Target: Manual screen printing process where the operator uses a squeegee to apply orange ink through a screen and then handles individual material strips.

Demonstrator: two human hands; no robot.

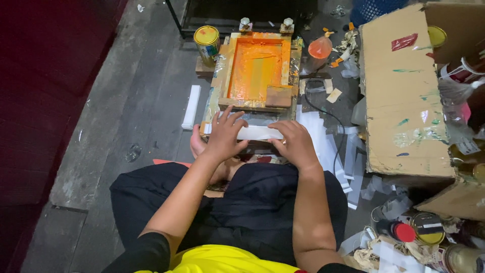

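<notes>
White strip [260, 133] under both hands; orange-inked screen frame [256, 71] behind, paint can [207, 43] left.

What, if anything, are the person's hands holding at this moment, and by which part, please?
Both hands press on a white paper strip at the wooden printing frame's near edge: left hand on its left end, right hand on its right end. No closed grip shows.

wooden screen frame [221, 81] showing rough, glossy orange ink | white strip [257, 133] looking smooth, matt | metal can [207, 43] gleaming | cardboard box [401, 96] looking matt, paint-smeared
</notes>
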